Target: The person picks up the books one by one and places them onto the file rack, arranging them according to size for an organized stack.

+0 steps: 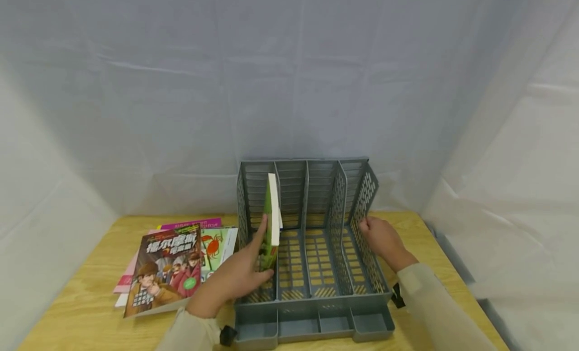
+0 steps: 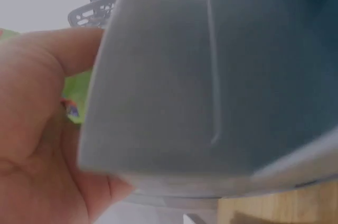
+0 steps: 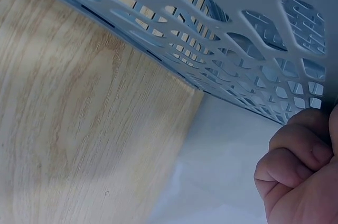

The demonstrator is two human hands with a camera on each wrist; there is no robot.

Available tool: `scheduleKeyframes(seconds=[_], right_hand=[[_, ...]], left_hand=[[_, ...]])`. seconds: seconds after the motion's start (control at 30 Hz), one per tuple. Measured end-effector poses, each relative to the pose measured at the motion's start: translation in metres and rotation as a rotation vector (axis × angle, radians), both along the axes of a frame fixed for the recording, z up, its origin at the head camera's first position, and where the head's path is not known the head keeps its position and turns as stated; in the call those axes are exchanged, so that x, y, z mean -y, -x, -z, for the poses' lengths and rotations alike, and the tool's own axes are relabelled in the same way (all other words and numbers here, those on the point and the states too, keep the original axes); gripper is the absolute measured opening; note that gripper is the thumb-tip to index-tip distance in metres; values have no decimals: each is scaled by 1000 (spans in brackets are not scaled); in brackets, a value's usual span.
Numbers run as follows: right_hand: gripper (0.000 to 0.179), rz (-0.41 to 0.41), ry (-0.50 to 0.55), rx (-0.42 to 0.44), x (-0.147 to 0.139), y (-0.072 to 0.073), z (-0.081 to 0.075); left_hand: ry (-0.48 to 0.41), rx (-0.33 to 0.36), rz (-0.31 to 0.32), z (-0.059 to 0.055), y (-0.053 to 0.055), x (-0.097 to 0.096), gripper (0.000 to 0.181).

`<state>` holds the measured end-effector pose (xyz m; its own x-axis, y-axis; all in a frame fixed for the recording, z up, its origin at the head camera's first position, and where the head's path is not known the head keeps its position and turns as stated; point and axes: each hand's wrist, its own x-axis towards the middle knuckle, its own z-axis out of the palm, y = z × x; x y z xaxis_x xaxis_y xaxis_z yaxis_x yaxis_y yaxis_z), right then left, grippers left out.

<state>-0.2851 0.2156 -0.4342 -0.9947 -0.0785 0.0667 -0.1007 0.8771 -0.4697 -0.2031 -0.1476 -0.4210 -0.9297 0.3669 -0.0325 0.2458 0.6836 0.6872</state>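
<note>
A grey file rack (image 1: 312,304) with upright dividers and small front trays stands on the table. In its leftmost compartment, a green-covered book (image 1: 273,210) stands upright, its pale page edges showing. My left hand (image 1: 239,273) holds this book from the left, one finger stretched along the cover; in the left wrist view, a green bit of the book (image 2: 78,94) shows beside the hand (image 2: 37,113), and the rack hides the rest. On the right, my right hand (image 1: 384,240) grips the rack's perforated side wall (image 3: 253,39), the curled fingers (image 3: 296,155) at its edge.
Left of the rack lies a loose pile: a dark comic book (image 1: 169,275) on top, a green crab-picture book (image 1: 212,248) and a magenta book (image 1: 192,224) under it. White sheeting (image 1: 289,89) hangs behind the wooden table (image 1: 86,270) and at both sides.
</note>
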Motion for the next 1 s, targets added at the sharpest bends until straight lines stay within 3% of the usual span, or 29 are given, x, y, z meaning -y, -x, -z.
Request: scheduleKeyframes(seconds=[0.17, 0.43, 0.77, 1.0], right_hand=[[37, -6, 3, 4, -1, 0, 3], [38, -39, 46, -17, -3, 0, 4], [40, -31, 53, -7, -3, -1, 2], [41, -35, 50, -7, -4, 0, 1]], left_hand=[[57, -31, 14, 2, 5, 3, 121], [157, -99, -36, 1, 11, 0, 121], [140, -4, -8, 2, 11, 0, 117], [155, 55, -30, 2, 9, 2, 108]])
